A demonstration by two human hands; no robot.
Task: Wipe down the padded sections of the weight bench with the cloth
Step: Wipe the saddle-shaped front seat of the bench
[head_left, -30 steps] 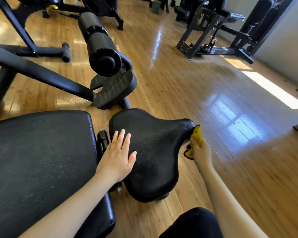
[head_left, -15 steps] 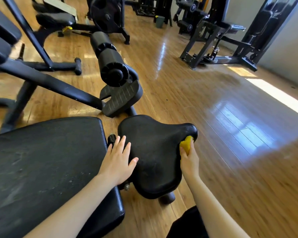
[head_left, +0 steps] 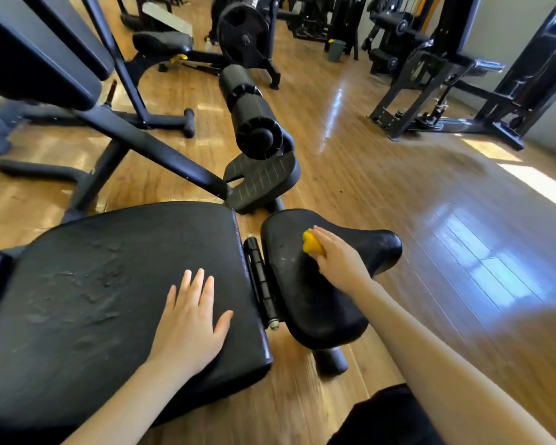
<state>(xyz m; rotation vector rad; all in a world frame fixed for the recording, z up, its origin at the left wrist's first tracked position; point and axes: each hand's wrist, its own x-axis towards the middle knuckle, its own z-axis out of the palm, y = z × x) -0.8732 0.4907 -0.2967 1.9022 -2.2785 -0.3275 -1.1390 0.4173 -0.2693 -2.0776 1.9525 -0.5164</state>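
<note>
Black padded bench (head_left: 103,284) on wooden floor (head_left: 398,194), cloth (head_left: 312,245) atop.

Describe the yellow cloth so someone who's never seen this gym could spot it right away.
Start at the large black back pad in the foreground, then cross the hinge to the smaller seat pad. On top of it, the right hand grips a bunched cloth, the only bright yellow item on the bench.
</note>
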